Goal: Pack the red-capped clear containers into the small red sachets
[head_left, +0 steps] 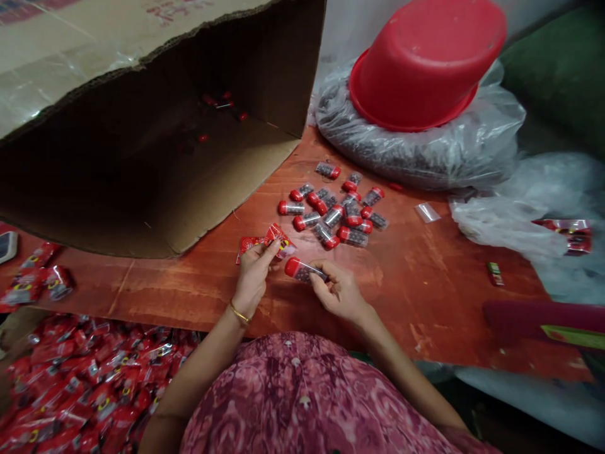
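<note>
Patterned top (302,403) nearest cam. Table (425,296) beyond, w/ open carton (236,183) at far L side. Capped-tube cluster (333,216) on table, fwd of hands. L hand (253,272): pinches red wrapper (280,236). R hand (340,290): holds red-capped tube (301,271) at end opp. cap; tube btwn hands, cap toward L hand.

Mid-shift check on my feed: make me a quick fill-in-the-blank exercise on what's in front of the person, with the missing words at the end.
1. The left hand holds printed packaging that is mostly ____.
2. The tube in the right hand points its red cap toward the ____ hand.
3. The upturned tub rests on a clear plastic ____.
4. The large open box is made of ____.

Missing words: red; left; bag; cardboard.
</note>
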`<act>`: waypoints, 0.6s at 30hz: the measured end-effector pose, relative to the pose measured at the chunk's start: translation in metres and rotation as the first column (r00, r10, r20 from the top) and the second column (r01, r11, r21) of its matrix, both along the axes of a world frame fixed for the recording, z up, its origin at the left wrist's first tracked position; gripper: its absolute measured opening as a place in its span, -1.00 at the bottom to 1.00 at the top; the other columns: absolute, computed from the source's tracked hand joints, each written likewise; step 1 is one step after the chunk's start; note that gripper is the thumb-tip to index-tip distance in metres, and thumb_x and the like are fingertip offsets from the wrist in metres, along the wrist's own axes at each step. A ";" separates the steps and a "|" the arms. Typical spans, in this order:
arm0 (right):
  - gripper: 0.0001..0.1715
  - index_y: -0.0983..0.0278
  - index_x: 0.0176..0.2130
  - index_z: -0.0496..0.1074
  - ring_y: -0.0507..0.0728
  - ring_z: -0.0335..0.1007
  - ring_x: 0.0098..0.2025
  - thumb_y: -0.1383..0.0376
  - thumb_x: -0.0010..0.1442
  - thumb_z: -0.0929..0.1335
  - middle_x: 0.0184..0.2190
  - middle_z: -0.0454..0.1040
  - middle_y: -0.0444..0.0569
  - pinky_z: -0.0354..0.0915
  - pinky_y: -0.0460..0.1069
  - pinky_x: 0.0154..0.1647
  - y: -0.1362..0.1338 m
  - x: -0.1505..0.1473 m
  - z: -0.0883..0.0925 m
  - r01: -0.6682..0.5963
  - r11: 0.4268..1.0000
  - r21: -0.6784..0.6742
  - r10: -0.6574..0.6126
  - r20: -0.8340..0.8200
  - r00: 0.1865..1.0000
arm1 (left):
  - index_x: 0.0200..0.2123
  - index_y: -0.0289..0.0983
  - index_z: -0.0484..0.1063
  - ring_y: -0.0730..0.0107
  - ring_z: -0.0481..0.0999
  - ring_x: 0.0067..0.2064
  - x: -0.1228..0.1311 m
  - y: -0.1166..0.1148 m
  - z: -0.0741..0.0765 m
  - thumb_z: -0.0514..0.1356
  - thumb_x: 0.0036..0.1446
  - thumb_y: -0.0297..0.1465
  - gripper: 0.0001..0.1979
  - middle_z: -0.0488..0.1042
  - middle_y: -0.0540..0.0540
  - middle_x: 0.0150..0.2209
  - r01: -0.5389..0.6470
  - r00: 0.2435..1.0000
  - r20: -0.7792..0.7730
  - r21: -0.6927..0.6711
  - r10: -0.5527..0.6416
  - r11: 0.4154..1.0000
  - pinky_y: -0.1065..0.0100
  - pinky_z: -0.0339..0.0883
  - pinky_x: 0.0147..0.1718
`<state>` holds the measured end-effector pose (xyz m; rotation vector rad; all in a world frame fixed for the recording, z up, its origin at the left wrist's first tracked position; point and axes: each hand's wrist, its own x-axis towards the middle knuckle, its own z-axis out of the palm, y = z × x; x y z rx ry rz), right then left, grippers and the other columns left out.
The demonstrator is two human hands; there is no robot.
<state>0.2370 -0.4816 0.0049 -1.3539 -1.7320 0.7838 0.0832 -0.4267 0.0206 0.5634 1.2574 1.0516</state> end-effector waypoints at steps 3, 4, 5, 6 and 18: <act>-0.82 0.27 -0.37 0.39 0.00 0.18 -0.56 0.29 0.12 0.22 -0.57 0.36 -0.13 0.16 -0.09 -0.49 0.000 -0.002 -0.002 0.026 0.999 -0.026 -0.027 -0.025 0.999 | -0.52 -0.34 0.44 0.52 0.40 -0.58 -0.002 0.000 -0.001 0.40 -0.38 -0.19 -0.62 0.48 -0.01 -0.58 0.034 0.999 0.025 -0.040 -0.033 0.999 0.50 0.28 -0.62; -0.82 0.27 -0.37 0.39 0.00 0.18 -0.56 0.29 0.12 0.22 -0.57 0.36 -0.14 0.17 -0.09 -0.49 0.000 -0.002 -0.003 0.036 0.999 -0.036 -0.037 -0.040 0.998 | -0.53 -0.34 0.44 0.52 0.41 -0.59 -0.003 -0.001 -0.001 0.40 -0.39 -0.19 -0.62 0.48 -0.01 -0.58 0.044 0.999 0.029 -0.050 -0.042 0.998 0.51 0.28 -0.62; -0.81 0.27 -0.38 0.39 0.00 0.19 -0.55 0.28 0.12 0.22 -0.57 0.36 -0.14 0.17 -0.09 -0.49 0.000 -0.002 -0.003 0.047 0.998 -0.044 -0.049 -0.056 0.997 | -0.55 -0.34 0.43 0.52 0.41 -0.58 -0.004 -0.001 -0.002 0.40 -0.38 -0.19 -0.62 0.47 -0.01 -0.59 0.051 0.998 0.032 -0.058 -0.049 0.997 0.51 0.28 -0.62; -0.81 0.28 -0.39 0.39 0.00 0.19 -0.55 0.28 0.12 0.22 -0.57 0.36 -0.13 0.16 -0.09 -0.49 0.000 -0.002 -0.003 0.056 0.997 -0.054 -0.060 -0.070 0.996 | -0.55 -0.34 0.43 0.52 0.41 -0.58 -0.005 -0.001 -0.002 0.39 -0.37 -0.19 -0.63 0.47 0.00 -0.60 0.055 0.998 0.034 -0.062 -0.053 0.997 0.51 0.28 -0.62; -0.77 0.27 -0.39 0.39 0.01 0.17 -0.55 0.20 0.13 0.23 -0.60 0.30 -0.14 0.12 -0.11 -0.58 -0.003 -0.002 -0.004 0.038 0.981 -0.190 -0.080 -0.215 0.973 | -0.54 -0.34 0.44 0.52 0.40 -0.57 -0.009 -0.003 0.002 0.37 -0.28 -0.16 -0.64 0.47 -0.01 -0.58 0.143 0.989 -0.024 -0.036 -0.144 0.989 0.52 0.27 -0.63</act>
